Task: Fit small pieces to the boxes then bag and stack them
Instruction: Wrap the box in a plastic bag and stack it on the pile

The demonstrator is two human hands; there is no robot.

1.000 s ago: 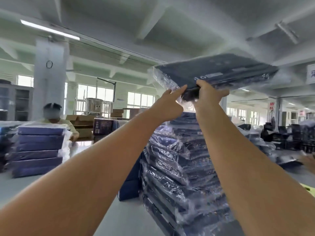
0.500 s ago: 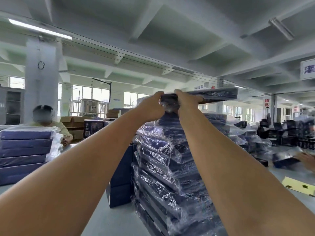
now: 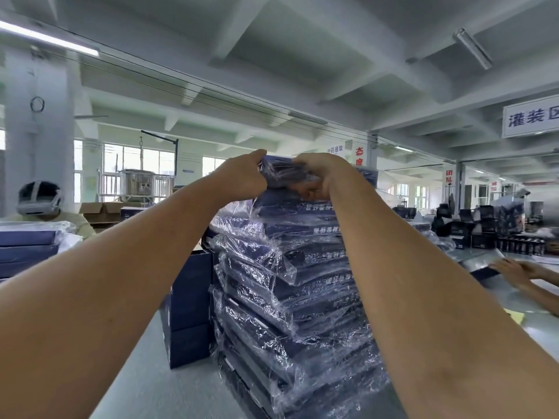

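A tall stack of dark blue boxes in clear plastic bags (image 3: 290, 291) rises from the table in front of me. The top bagged box (image 3: 282, 173) lies flat on the stack. Both arms reach up to it. My left hand (image 3: 242, 176) grips its near edge from the left, fingers curled over the plastic. My right hand (image 3: 320, 176) grips the same edge from the right. The far part of that box is hidden behind my hands.
Unbagged blue boxes (image 3: 190, 306) stand left of the stack. Another pile of blue boxes (image 3: 27, 252) lies at far left beside a person with a headset (image 3: 39, 201). Another person's hand (image 3: 514, 272) rests on the table (image 3: 157, 388) at right. More boxes (image 3: 490, 234) crowd the far right.
The bagged box was held high above the stack and tilted. It has come down and now lies flat on top of the stack, both hands still gripping its near edge.
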